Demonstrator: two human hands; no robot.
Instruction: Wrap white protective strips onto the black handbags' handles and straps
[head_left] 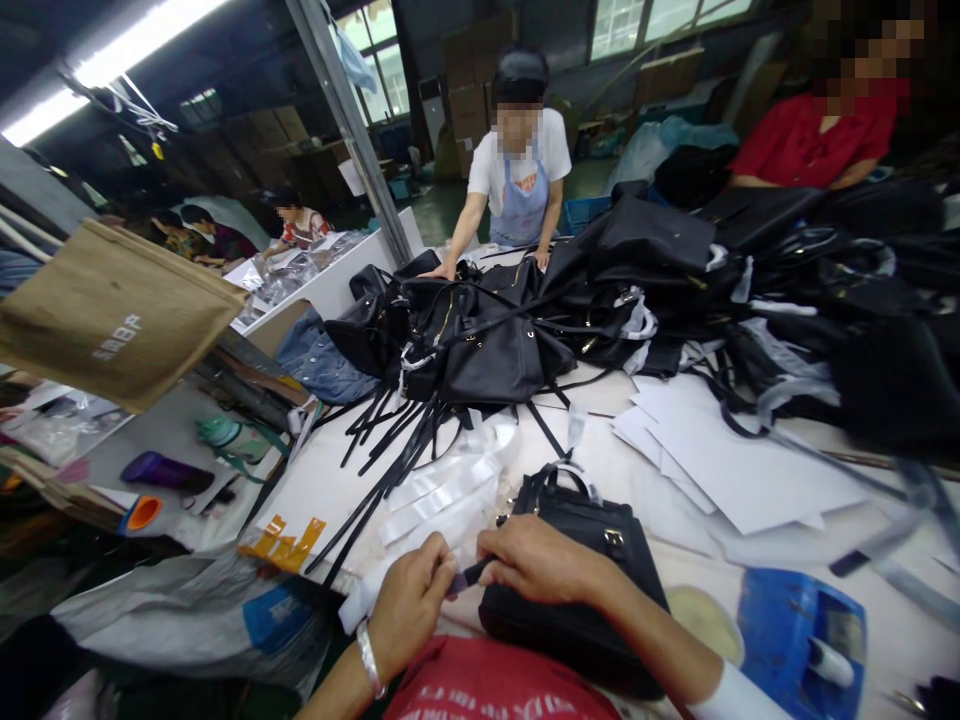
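Note:
Both my hands are closed on a short dark strap (474, 573) in front of my body. My left hand (414, 597), with a bracelet at the wrist, pinches one end. At the other end is my right hand (536, 560), fingers curled round the strap, its forearm crossing over a black bag (574, 625). This bag lies on the table with a gold clasp and a wrapped top handle. Translucent white wrapping strips (450, 480) lie just beyond my hands. Long thin black straps (375, 500) trail over the table on the left.
Black bags (495, 360) are heaped across the far side of the table (292, 480). White sheets (735, 450) lie at the right, near a blue tool holder (799, 640) and a round pale dish (705, 625). A co-worker (525, 180) reaches into the heap; another person (817, 140) is at right.

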